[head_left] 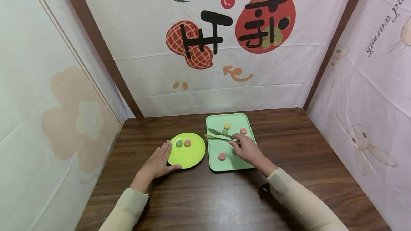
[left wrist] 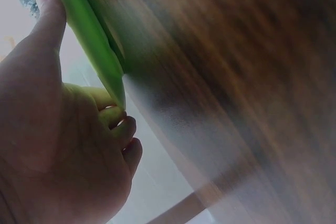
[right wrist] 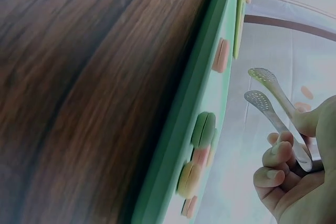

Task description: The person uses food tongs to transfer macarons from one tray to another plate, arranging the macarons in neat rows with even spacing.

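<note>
My left hand [head_left: 157,161] rests against the left rim of a yellow-green plate [head_left: 189,158], fingers extended along the edge and thumb at its front. On that plate lie a green macaron [head_left: 179,143] and a pink macaron [head_left: 187,143]. My right hand [head_left: 247,149] holds metal tongs [right wrist: 278,114] near their joined end, above a mint-green tray [head_left: 213,165]. The tongs' two perforated tips stand apart, with nothing between them. Below lie a yellow macaron [head_left: 227,126], a green macaron [head_left: 225,132] and pink macarons, one at the right [head_left: 243,131] and one in front [head_left: 222,157].
Plate and tray stand side by side on a dark wooden table [head_left: 212,199]. A printed cloth [head_left: 154,88] hangs behind the table, and more cloth hangs on both sides. In the right wrist view, another green macaron [right wrist: 203,129] sits near the tray's edge.
</note>
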A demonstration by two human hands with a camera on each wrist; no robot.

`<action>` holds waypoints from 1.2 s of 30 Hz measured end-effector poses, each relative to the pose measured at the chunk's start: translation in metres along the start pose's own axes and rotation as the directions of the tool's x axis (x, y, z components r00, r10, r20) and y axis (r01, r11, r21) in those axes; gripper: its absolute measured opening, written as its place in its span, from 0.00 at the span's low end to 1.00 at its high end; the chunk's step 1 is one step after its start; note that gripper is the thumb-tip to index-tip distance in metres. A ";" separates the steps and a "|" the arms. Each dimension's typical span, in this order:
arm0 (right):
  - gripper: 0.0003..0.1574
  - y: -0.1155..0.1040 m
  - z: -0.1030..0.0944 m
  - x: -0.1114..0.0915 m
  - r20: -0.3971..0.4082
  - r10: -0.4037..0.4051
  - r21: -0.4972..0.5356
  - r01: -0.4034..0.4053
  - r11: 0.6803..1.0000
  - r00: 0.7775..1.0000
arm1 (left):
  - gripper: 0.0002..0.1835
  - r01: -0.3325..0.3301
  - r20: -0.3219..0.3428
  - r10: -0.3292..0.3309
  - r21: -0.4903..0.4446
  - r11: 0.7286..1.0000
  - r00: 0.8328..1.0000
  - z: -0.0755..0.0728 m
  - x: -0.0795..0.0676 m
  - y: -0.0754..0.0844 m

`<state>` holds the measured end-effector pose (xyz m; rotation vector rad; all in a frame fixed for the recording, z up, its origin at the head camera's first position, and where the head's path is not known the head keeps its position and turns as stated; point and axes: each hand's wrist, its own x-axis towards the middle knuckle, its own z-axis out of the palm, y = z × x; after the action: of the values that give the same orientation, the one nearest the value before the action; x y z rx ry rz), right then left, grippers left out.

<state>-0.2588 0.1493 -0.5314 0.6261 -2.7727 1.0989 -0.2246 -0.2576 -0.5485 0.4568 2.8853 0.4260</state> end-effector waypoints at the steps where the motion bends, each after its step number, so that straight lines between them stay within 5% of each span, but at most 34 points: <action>1: 0.21 0.002 -0.001 0.000 -0.004 -0.001 0.000 0.001 1.000 1.000 | 0.66 0.000 -0.001 0.000 -0.001 1.000 1.000 0.000 0.000 0.000; 11: 0.17 0.016 -0.012 -0.007 -0.024 0.019 0.016 -0.018 1.000 1.000 | 0.66 0.002 0.006 -0.002 -0.004 1.000 1.000 0.000 0.000 -0.001; 21: 0.28 0.027 -0.020 -0.011 -0.053 0.057 0.003 -0.057 0.998 0.997 | 0.67 0.005 0.009 -0.005 -0.009 1.000 1.000 -0.001 0.001 -0.001; 36: 0.26 0.034 -0.026 -0.012 -0.059 0.097 -0.043 -0.100 0.994 0.994 | 0.66 -0.001 -0.003 0.001 -0.008 1.000 1.000 0.001 0.001 -0.002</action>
<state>-0.2630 0.1936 -0.5364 0.4502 -2.7980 1.0506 -0.2257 -0.2589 -0.5499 0.4564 2.8850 0.4385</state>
